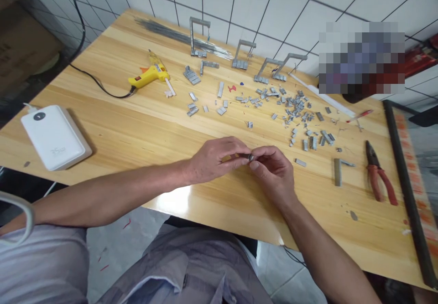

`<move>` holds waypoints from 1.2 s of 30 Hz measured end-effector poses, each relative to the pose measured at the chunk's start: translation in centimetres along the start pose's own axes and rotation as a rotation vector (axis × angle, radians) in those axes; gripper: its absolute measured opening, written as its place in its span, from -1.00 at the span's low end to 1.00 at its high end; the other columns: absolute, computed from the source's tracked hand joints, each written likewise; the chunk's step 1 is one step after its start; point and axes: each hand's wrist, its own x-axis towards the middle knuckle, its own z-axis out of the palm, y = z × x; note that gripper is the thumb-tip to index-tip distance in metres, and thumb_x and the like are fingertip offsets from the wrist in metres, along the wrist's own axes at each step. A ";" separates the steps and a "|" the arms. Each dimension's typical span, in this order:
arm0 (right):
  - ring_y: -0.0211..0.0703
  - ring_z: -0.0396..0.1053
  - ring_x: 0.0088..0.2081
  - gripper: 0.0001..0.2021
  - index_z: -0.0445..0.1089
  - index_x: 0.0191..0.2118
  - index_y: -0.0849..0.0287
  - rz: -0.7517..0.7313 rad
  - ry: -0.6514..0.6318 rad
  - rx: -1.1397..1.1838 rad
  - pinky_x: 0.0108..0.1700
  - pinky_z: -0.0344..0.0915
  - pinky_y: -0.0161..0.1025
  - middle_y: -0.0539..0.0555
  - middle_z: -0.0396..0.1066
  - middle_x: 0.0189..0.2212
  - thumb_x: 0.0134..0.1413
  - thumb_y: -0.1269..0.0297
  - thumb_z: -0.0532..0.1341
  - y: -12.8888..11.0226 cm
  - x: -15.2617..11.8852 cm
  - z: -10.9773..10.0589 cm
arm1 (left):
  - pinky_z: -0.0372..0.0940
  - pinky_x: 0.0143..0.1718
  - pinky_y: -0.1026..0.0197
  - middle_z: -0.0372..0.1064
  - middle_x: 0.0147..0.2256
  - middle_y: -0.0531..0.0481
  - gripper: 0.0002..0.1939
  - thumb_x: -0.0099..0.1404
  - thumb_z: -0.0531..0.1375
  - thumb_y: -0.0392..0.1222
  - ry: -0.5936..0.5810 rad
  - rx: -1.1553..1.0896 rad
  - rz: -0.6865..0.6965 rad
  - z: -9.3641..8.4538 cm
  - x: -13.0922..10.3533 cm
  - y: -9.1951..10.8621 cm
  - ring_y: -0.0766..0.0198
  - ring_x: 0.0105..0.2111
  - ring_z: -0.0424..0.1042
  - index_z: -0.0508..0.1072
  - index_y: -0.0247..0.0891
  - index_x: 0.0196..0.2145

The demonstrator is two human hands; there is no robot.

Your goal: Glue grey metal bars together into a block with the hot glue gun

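Over the front middle of the wooden table, my left hand (219, 159) and my right hand (275, 169) meet at their fingertips. Both pinch a small dark grey metal piece (251, 157), mostly covered by the fingers. Beyond them lie many loose grey metal pieces (297, 105), scattered to the right of centre. A single flat grey piece (300, 162) rests just right of my right hand. Toward the wall stand several upright grey frames (244, 55) built from such pieces.
A yellow glue gun (150, 76) with a black cable lies at the back left, near thin metal rods (171, 34). A white power bank (54, 137) sits at the left edge. Red-handled pliers (378, 176) and an L-shaped grey piece (338, 172) are at the right.
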 end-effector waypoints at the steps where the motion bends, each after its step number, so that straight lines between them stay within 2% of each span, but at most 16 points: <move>1: -0.19 0.52 -0.27 -0.78 0.52 -0.20 0.02 -0.007 0.004 -0.007 -0.15 0.49 -0.21 -0.01 0.57 -0.30 0.12 0.10 0.48 0.0 0.0 0.0 | 0.52 -0.07 0.25 0.65 -0.17 -0.08 -0.87 0.48 0.29 -0.22 0.005 0.010 0.006 0.0 0.0 0.0 0.29 -0.14 0.63 0.56 -0.22 -0.05; 12: -0.21 0.44 -0.32 -0.75 0.49 -0.26 0.05 0.028 -0.010 -0.011 -0.21 0.43 -0.23 -0.02 0.51 -0.36 0.12 0.05 0.48 -0.5 -0.1 0.2 | 0.56 -0.03 0.26 0.60 -0.10 -0.11 -0.77 0.45 0.29 -0.28 0.031 0.144 0.167 -0.2 -0.1 0.2 0.30 -0.10 0.63 0.48 -0.19 0.04; 23: -0.23 0.41 -0.33 -0.80 0.49 -0.27 0.07 0.061 -0.016 0.041 -0.25 0.37 -0.26 -0.03 0.50 -0.37 0.12 0.12 0.46 -0.7 -0.2 0.2 | 0.57 -0.06 0.26 0.60 -0.14 -0.11 -0.79 0.42 0.32 -0.30 0.039 0.170 0.159 -0.1 0.2 0.4 0.28 -0.13 0.63 0.50 -0.22 0.00; 30: -0.21 0.41 -0.35 -0.82 0.48 -0.30 0.07 0.017 0.008 -0.085 -0.25 0.39 -0.22 -0.02 0.49 -0.39 0.15 0.13 0.42 -0.9 -0.2 0.1 | 0.57 -0.07 0.24 0.59 -0.14 -0.07 -0.82 0.44 0.29 -0.29 0.020 0.211 0.147 -0.2 0.2 0.3 0.30 -0.14 0.62 0.49 -0.19 -0.01; 36: -0.25 0.37 -0.40 -0.92 0.48 -0.32 0.08 -0.011 0.015 -0.152 -0.28 0.35 -0.24 -0.05 0.47 -0.43 0.19 0.27 0.35 -0.6 -0.2 0.3 | 0.57 -0.08 0.27 0.58 -0.13 -0.09 -0.82 0.45 0.30 -0.28 0.005 0.245 0.161 -0.1 0.0 0.3 0.31 -0.15 0.62 0.48 -0.21 -0.01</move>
